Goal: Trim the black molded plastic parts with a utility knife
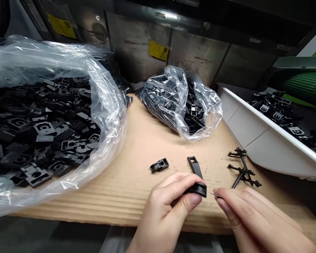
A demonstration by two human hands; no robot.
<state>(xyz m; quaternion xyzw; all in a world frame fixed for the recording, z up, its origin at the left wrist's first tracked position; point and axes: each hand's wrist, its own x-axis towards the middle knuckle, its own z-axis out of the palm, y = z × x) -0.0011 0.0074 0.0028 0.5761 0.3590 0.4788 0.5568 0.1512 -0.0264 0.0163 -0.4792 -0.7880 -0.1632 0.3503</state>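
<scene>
My left hand (173, 203) is closed, with thumb and fingers pinching a small black plastic part (200, 189) whose open end faces right. My right hand (252, 211) is closed on a thin pointed metal tool (214, 194); most of it is hidden by the fingers. Its tip points at the plastic part, with a small gap between them. Just beyond my left hand lies a long black plastic lever (194, 166), partly covered by the fingers. A black plastic block with a round hole (160, 165) rests farther left. Behind my right hand is a black plastic sprue (243, 170) with small branches.
A large clear bag (105, 105) of black plastic parts (44, 128) fills the left side. A smaller clear bag (179, 102) of parts stands at the back. On the right is a white bin (258, 130) with more black parts. Cardboard (137, 140) covers the worktop.
</scene>
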